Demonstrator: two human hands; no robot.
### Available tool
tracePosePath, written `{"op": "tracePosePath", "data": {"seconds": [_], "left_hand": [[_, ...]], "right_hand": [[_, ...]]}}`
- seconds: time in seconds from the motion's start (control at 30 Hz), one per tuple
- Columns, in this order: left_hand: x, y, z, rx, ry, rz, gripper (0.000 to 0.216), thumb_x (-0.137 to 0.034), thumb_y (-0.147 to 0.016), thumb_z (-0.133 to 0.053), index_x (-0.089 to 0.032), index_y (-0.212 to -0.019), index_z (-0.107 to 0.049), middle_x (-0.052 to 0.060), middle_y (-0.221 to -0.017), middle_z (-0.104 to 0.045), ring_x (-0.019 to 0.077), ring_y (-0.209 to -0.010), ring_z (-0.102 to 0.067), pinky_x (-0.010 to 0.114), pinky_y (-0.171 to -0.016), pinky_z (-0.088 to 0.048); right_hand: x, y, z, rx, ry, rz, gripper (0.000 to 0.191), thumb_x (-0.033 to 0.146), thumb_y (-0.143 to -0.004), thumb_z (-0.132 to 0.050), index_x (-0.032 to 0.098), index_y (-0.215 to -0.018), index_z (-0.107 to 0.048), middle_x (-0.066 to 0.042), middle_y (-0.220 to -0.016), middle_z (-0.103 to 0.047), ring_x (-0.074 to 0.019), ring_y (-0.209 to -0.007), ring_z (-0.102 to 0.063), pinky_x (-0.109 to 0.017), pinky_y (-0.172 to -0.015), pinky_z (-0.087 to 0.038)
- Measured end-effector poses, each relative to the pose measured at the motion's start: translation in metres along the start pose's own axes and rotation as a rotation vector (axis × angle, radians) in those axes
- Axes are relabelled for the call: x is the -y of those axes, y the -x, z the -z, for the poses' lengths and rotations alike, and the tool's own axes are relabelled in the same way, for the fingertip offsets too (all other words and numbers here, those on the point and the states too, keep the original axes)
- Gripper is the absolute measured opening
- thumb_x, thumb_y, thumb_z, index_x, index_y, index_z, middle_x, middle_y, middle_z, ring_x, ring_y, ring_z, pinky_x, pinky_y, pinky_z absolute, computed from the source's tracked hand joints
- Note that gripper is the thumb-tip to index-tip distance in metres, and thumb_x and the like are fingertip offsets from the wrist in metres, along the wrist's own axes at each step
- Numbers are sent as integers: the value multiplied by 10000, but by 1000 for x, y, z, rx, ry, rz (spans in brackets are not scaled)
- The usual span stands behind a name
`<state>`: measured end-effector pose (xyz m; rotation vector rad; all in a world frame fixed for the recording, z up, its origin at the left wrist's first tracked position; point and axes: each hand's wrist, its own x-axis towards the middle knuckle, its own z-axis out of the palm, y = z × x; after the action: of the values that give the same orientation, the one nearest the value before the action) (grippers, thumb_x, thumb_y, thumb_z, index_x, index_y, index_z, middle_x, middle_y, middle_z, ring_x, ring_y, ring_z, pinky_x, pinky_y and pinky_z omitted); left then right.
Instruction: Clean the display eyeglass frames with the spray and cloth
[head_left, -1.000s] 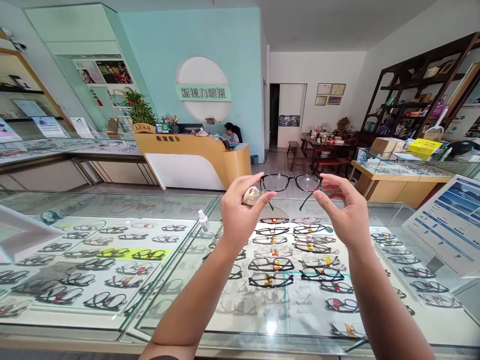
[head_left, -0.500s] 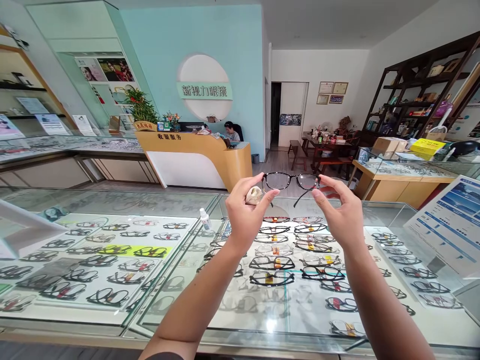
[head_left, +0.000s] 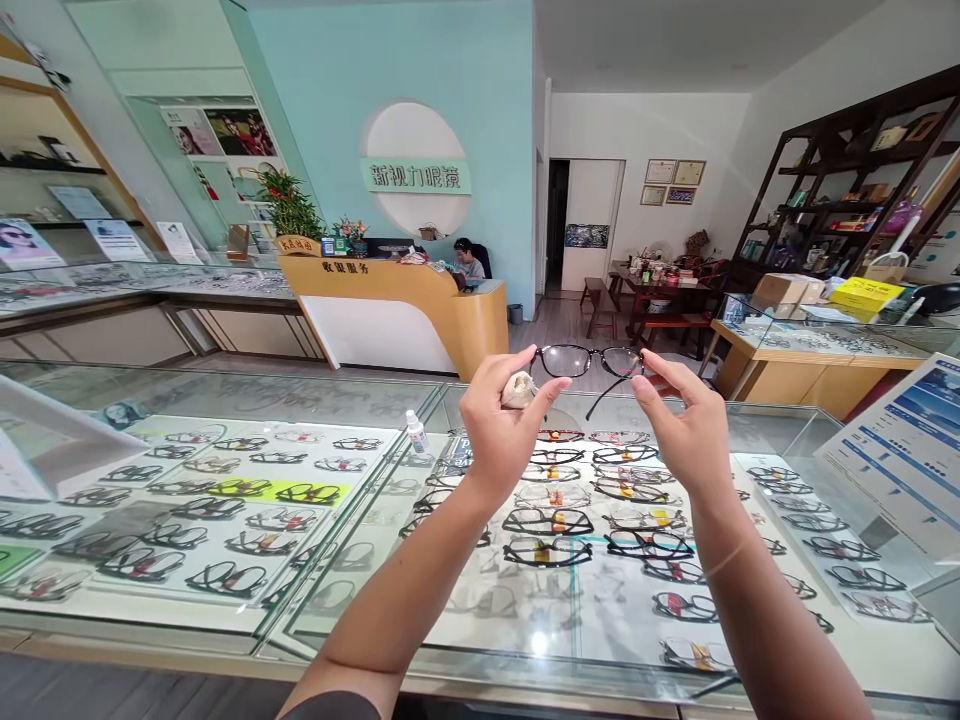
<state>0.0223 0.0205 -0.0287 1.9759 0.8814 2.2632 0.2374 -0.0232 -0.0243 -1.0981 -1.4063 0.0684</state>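
A pair of dark-rimmed eyeglasses (head_left: 568, 361) is held up level above the glass display counter, a temple arm hanging down toward me. My left hand (head_left: 501, 420) is closed on the left end of the frame, thumb and forefinger pinching it. A crumpled, pale beige wad, perhaps a cloth (head_left: 517, 390), is tucked into the same hand. At the other end, my right hand (head_left: 686, 425) grips the frame near its hinge between thumb and fingers. Below both hands, rows of eyeglasses (head_left: 548, 551) lie inside the glass display case (head_left: 480, 672).
A small white spray bottle (head_left: 415, 432) stands left of my left hand. White information signs (head_left: 904, 450) rise at the right and left. Across the room, a person (head_left: 469, 262) sits behind a wood-trimmed reception counter (head_left: 480, 325). A dark table (head_left: 660, 287) with benches is farther back.
My view has shifted a little, so the room appears slightly farther right. Both hands still hold the eyeglasses in nearly the same pose.
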Motion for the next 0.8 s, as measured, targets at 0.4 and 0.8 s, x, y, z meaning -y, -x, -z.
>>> {"op": "tracePosePath", "data": {"seconds": [0.4,0.8], "left_hand": [[0,0,0,3,-6,-23,391,-433,-864,-891,-218,-1174,-788,60,-1032,-773,180,-911,-719,350,-827,-586],[-1,-1,1,-4,14,-46,388,-395,-845,-912,-231,-1174,-789,51,-1033,-770,177,-912,-716,346,-827,-587]], "right_hand": [[-1,0,0,3,11,-13,399,454,-982,-711,269,-1330,-774,-96,-1204,-803,-248,-999,-741,-452,-871,-598],[2,1,1,13,3,-50,408,463,-971,-724,266,-1325,-775,-93,-1201,-807,-245,-975,-744,-464,-883,-602]]}}
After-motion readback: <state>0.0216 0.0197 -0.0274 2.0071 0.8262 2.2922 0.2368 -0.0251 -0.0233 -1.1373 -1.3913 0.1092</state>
